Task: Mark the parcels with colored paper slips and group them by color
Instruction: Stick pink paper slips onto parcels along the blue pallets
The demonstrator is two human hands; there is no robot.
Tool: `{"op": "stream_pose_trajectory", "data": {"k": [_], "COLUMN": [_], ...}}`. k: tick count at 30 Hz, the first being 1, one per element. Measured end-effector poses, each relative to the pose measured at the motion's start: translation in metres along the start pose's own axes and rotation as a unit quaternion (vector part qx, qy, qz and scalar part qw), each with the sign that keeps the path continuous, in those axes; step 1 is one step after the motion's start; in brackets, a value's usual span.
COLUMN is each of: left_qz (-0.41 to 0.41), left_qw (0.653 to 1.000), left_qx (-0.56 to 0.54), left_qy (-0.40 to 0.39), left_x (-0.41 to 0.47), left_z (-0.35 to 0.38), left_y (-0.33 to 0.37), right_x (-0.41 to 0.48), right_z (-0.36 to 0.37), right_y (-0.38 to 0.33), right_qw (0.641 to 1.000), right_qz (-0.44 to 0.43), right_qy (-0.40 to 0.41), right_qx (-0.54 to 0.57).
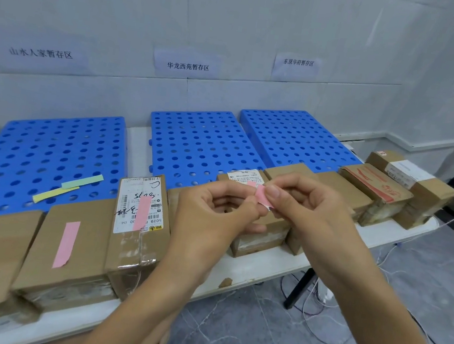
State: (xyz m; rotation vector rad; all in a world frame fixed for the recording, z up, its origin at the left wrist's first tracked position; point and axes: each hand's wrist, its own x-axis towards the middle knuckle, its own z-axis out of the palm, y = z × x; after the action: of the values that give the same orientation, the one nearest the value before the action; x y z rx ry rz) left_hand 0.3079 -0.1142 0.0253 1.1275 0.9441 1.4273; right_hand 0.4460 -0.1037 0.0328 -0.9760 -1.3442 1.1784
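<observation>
Both hands meet with fingers curled, the left hand (212, 215) and right hand (312, 211) each pinching a small pink slip (260, 195) held just above a brown parcel (267, 229) on the white table (265, 268). The left blue tray (36, 154) holds a green slip (83, 182) and a yellow slip (54, 194), overlapping at one end. In front of it, three parcels (83, 240) each carry a pink strip.

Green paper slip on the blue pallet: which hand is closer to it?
Left. The left hand is right of the green slip, past a labelled parcel; the right hand lies farther right.
</observation>
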Motion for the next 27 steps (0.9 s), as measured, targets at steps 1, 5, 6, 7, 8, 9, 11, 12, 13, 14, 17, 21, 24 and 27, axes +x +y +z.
{"op": "stream_pose_trajectory", "data": {"k": [1, 5, 6, 7, 8, 9, 11, 12, 13, 14, 17, 21, 24, 27], "left_qz": [-0.001, -0.016, -0.019, -0.021, -0.023, -0.023, -0.021, -0.021, -0.022, -0.025, -0.024, 0.002, 0.021, 0.036], "left_qw": [1.000, 1.000, 1.000, 0.999, 0.999, 0.999, 0.999, 0.999, 0.999, 0.999, 1.000, 1.000, 0.999, 0.999], "left_qx": [0.001, -0.004, -0.007, -0.010, -0.013, -0.013, -0.011, -0.010, -0.010, -0.012, -0.007, 0.006, 0.024, 0.034], "left_qy": [-0.002, -0.019, -0.023, -0.028, -0.032, -0.034, -0.031, -0.028, -0.025, -0.022, -0.017, -0.007, -0.005, -0.005], "left_x": [0.000, -0.002, -0.003, -0.003, -0.003, -0.003, -0.004, -0.004, -0.003, -0.003, -0.003, -0.004, -0.004, -0.005], "left_z": [0.000, -0.001, -0.001, -0.002, -0.002, -0.003, -0.004, -0.005, -0.006, -0.006, -0.006, -0.007, -0.006, -0.005], "left_y": [0.000, 0.003, 0.003, 0.003, 0.003, 0.003, 0.002, 0.002, 0.001, 0.000, -0.001, -0.001, -0.001, 0.000], "right_x": [0.001, 0.004, 0.004, 0.004, 0.004, 0.002, -0.001, -0.003, -0.004, -0.006, -0.008, -0.008, -0.008, -0.009], "right_z": [-0.001, -0.005, -0.006, -0.006, -0.006, -0.006, -0.004, -0.002, 0.000, 0.002, 0.005, 0.007, 0.007, 0.008], "right_y": [0.001, 0.005, 0.006, 0.006, 0.005, 0.005, 0.003, 0.001, 0.001, 0.001, 0.006, 0.008, 0.008, 0.006], "right_qw": [1.000, 0.996, 0.995, 0.994, 0.993, 0.994, 1.000, 0.997, 0.985, 0.962, 0.888, 0.875, 0.869, 0.870], "right_qz": [0.013, 0.055, 0.063, 0.069, 0.072, 0.066, 0.011, -0.039, -0.097, -0.157, -0.273, -0.283, -0.282, -0.280], "right_qy": [-0.009, -0.034, -0.037, -0.039, -0.038, -0.032, -0.001, 0.027, 0.059, 0.086, 0.112, 0.112, 0.120, 0.117], "right_qx": [0.012, 0.057, 0.068, 0.079, 0.085, 0.078, 0.002, -0.061, -0.131, -0.205, -0.354, -0.377, -0.389, -0.389]}}
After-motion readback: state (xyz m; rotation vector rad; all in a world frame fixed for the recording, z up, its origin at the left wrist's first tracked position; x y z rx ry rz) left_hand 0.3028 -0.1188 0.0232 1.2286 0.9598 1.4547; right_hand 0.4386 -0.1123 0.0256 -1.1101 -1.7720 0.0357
